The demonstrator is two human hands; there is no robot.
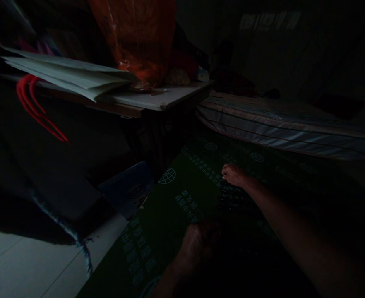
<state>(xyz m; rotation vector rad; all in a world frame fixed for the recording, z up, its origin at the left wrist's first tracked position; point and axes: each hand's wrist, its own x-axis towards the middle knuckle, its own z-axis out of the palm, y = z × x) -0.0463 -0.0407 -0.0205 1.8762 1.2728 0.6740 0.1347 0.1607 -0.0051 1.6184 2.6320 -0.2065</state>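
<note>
The scene is very dark. My right hand reaches forward and rests on a dark green printed sheet spread on the floor, its fingers curled down over a heap of small dark things that I cannot make out. Nearer to me, my left hand lies on the same sheet with its fingers bent under; what it holds, if anything, is hidden in shadow.
A low table stands at the back left with a stack of white papers, red cords and an orange plastic bag. A striped mattress lies at the right. Pale floor tiles show at the lower left.
</note>
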